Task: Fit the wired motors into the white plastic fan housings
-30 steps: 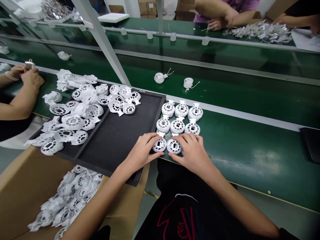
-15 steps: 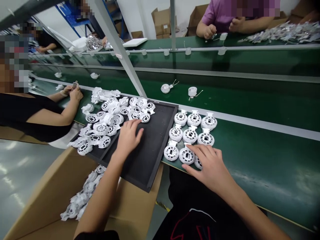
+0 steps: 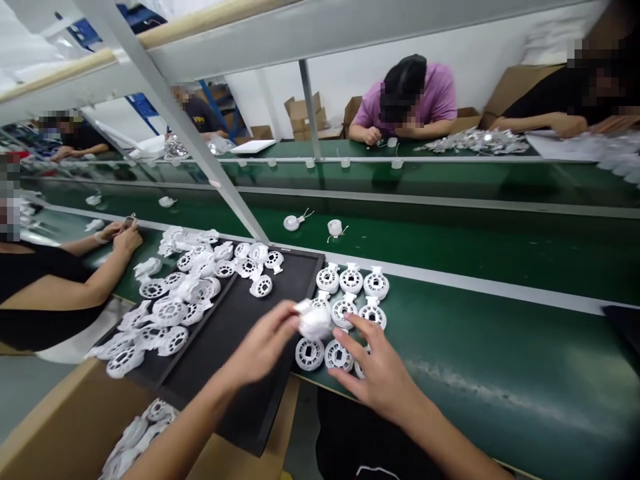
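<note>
Between the thumb and fingers of my left hand (image 3: 263,341) is a white plastic housing (image 3: 316,323), blurred by motion. It is held over the left side of neat rows of round, slotted white housings (image 3: 351,279) on the green bench. My right hand (image 3: 380,373) has its fingers apart, close to the right side of the held piece and above the front of the rows. It partly covers the nearest right housing. A black tray (image 3: 225,360) lies left of the rows, with a loose pile of similar housings (image 3: 170,311) on its left part.
An open cardboard box (image 3: 55,427) with more white housings stands below the tray. A slanted metal post (image 3: 200,153) rises behind the tray. Small white wired parts (image 3: 292,222) lie on the green conveyor (image 3: 450,247). A co-worker's hands (image 3: 125,235) are at the left; other people sit opposite.
My left hand has taken a white housing from the tray area and carried it right, over the rows. My right hand stays near the front rows, fingers apart. The view has tilted up.
</note>
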Tool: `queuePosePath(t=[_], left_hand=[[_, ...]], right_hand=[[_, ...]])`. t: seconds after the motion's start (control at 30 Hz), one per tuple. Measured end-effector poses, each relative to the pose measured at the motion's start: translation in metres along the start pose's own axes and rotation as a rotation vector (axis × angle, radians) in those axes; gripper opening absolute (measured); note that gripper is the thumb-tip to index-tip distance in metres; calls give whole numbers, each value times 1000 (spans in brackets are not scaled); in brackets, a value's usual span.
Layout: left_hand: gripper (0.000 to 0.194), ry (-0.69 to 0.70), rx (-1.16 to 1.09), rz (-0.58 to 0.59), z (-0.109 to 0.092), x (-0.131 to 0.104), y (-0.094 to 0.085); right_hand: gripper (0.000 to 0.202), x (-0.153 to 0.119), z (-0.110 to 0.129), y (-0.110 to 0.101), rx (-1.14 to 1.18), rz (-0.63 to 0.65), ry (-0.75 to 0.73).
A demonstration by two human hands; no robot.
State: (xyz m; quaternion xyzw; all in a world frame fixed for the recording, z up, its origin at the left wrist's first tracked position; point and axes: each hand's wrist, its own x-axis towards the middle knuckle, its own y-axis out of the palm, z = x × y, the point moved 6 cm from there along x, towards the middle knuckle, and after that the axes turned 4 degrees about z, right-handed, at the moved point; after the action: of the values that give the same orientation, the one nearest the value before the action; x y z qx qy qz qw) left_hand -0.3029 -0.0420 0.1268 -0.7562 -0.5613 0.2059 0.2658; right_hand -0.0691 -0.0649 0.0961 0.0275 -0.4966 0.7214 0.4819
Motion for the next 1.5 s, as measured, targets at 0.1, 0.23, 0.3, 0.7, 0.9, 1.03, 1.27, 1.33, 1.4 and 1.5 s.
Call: queuePosePath(t=[0.1,0.23,0.3,0.7,0.9,1.03,1.27,1.33,1.4,1.5], left_hand=[[28,78,-272,308,-57,37,50],[26,149,168,112,-58,159,19],[25,81,262,3,-39,227,-10],[36,-189,418,-163,-52,319,-27],[42,31,236,-438,-110,145,106],[44,202,-32,-585,-129,22,262],[33,46,-71,-320,-105,-5,330],[43,53,-82,-282,-101,-2,321],[54,51,-56,-225,-98,2,317],[67,87,35,-151,-97,10,315]], right_hand=[[75,7,-15,-13,6,-75,11],[66,-13,-81,-63,-67,-148,301],[61,-46,-123,-94,-192,-177,492],[71,-187,-212,-189,-601,-79,945],[53,-160,-151,-197,-73,-313,551],[40,-173,-114,-140,234,-24,438],[30,-185,-122,-116,196,240,391],[31,-181,-124,-120,248,276,382],[32,-177,-122,-122,289,276,392],[28,-172,-117,-121,273,190,408]])
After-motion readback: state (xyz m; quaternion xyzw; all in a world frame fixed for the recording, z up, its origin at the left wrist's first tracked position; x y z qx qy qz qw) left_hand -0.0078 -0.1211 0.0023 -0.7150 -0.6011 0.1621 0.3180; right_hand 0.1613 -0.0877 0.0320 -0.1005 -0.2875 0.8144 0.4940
